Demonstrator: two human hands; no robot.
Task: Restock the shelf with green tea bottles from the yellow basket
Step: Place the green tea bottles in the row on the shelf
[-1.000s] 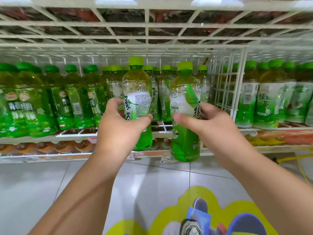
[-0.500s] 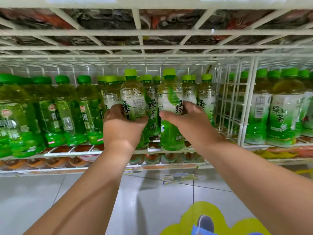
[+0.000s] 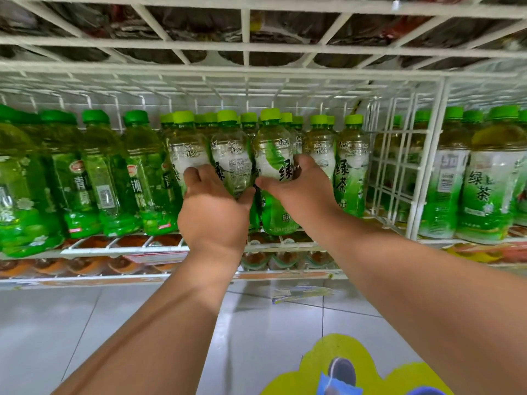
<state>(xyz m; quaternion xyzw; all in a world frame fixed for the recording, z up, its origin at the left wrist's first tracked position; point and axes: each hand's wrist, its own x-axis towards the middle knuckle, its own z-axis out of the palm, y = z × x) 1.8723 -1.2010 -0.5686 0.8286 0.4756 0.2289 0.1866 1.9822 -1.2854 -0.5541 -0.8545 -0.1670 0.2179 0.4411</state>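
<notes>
Here the left hand (image 3: 212, 208) is curled round the lower body of a green tea bottle (image 3: 232, 163), thumb on the right flank, fingers wrapped round the left side and reaching between it and the neighbouring bottle. The right hand (image 3: 296, 189) grips a second green tea bottle (image 3: 275, 166) the same way in mirror, thumb pointing left across its front, fingers round the right side. The two thumbs nearly meet between the bottles. Both bottles stand upright, side by side and just touching, at the front edge of the wire shelf (image 3: 159, 248); whether their bases rest fully on the wire is hard to tell, since the hands cover the lower parts.

Each bottle has a light green cap, pale yellow-green liquid and a white and green label with large dark characters. Behind and beside them stand more bottles of the same kind (image 3: 352, 172). To the left is a row of darker green bottles (image 3: 99, 178). A white wire divider (image 3: 427, 161) closes the section on the right, with larger tea bottles (image 3: 490, 181) beyond it.
</notes>
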